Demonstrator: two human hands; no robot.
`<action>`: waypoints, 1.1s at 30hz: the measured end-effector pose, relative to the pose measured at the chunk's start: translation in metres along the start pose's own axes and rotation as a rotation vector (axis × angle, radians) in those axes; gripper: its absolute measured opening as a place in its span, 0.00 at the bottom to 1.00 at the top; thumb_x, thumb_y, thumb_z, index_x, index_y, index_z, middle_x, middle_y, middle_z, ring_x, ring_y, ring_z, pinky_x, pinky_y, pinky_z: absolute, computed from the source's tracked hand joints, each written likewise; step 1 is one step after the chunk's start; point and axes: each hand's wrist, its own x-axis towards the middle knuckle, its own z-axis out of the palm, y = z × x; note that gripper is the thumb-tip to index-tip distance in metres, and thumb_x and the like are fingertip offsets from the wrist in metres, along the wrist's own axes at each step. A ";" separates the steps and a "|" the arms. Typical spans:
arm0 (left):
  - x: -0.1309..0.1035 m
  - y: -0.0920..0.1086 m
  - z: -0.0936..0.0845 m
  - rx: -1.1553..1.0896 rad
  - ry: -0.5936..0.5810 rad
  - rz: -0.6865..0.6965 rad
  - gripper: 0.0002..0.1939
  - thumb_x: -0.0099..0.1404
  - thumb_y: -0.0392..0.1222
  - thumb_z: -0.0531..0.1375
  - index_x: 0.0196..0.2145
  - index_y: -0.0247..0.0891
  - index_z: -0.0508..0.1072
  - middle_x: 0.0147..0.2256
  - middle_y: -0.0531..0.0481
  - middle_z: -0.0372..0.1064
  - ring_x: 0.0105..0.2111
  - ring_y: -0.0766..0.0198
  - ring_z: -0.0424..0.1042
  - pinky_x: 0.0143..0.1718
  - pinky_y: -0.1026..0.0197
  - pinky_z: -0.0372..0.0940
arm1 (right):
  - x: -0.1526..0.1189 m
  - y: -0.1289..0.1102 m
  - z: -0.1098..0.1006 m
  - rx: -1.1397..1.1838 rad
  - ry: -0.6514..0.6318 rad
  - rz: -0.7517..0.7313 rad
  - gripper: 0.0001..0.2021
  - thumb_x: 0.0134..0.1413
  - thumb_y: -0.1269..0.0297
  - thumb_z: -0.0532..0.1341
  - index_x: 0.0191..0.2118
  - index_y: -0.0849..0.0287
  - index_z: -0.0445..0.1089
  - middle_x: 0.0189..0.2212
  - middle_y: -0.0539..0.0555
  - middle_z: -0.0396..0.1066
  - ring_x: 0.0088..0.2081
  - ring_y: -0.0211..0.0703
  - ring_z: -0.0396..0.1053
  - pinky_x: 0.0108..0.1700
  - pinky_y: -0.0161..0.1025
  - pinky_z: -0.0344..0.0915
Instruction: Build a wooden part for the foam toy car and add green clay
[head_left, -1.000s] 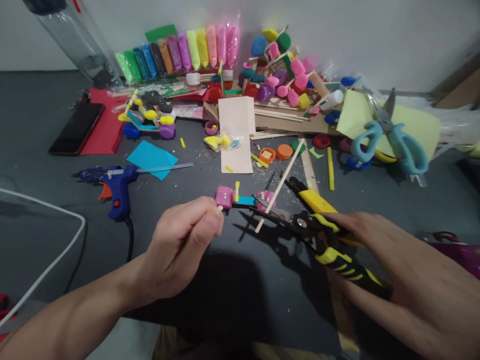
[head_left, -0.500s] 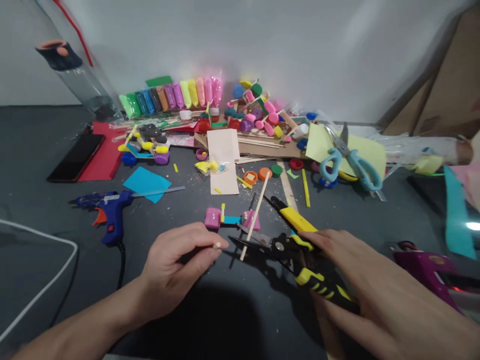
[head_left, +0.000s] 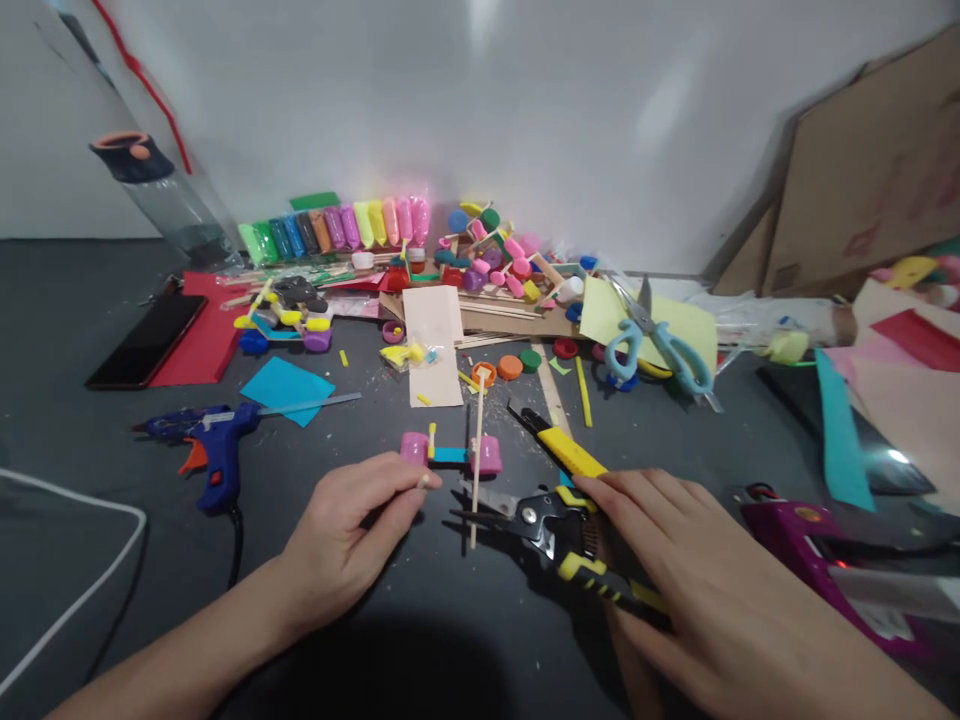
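Observation:
My left hand is closed in a pinch on a short wooden stick piece, whose pale end pokes out between thumb and forefinger. My right hand grips the black and yellow handles of wire-stripper pliers. A longer wooden stick crosses the parted jaws of the pliers, running away from me; whether the blades touch it I cannot tell. Just beyond lies a small toy car with pink wheels and a blue strip. A yellow utility knife lies by my right fingertips.
A blue glue gun lies left, with a white cable nearby. Scissors rest on yellow paper at the back right. Bottle caps, clay packs and a phone lie farther back. A purple device sits right.
The view has shifted a little. The longer stick has swung from a rightward slant to nearly straight away from me within the jaws. Both hands keep their grips.

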 end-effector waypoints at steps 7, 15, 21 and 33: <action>-0.006 -0.005 0.005 -0.096 -0.137 -0.075 0.12 0.71 0.32 0.53 0.38 0.35 0.77 0.25 0.53 0.72 0.24 0.71 0.70 0.28 0.71 0.63 | 0.005 -0.009 -0.007 -0.119 0.056 0.036 0.27 0.39 0.69 0.64 0.51 0.63 0.68 0.44 0.63 0.73 0.43 0.58 0.70 0.44 0.55 0.71; -0.001 -0.004 0.005 -0.187 -0.137 -0.181 0.09 0.70 0.37 0.57 0.35 0.36 0.78 0.29 0.52 0.75 0.29 0.70 0.72 0.32 0.70 0.63 | -0.011 0.000 -0.009 -0.215 0.081 0.029 0.31 0.40 0.66 0.61 0.55 0.63 0.65 0.46 0.66 0.72 0.43 0.64 0.69 0.42 0.58 0.68; -0.007 -0.004 0.003 -0.312 -0.200 -0.315 0.14 0.74 0.42 0.51 0.33 0.37 0.72 0.24 0.57 0.63 0.23 0.72 0.61 0.27 0.68 0.57 | -0.040 0.010 -0.001 -0.054 0.016 0.086 0.30 0.55 0.60 0.57 0.64 0.54 0.57 0.56 0.63 0.68 0.53 0.64 0.67 0.51 0.61 0.67; -0.005 -0.005 0.002 -0.290 -0.186 -0.182 0.12 0.73 0.38 0.54 0.37 0.36 0.78 0.26 0.55 0.69 0.26 0.72 0.67 0.30 0.70 0.60 | -0.056 0.001 0.009 0.043 0.047 0.179 0.29 0.59 0.58 0.56 0.66 0.50 0.55 0.56 0.62 0.68 0.55 0.65 0.67 0.51 0.60 0.67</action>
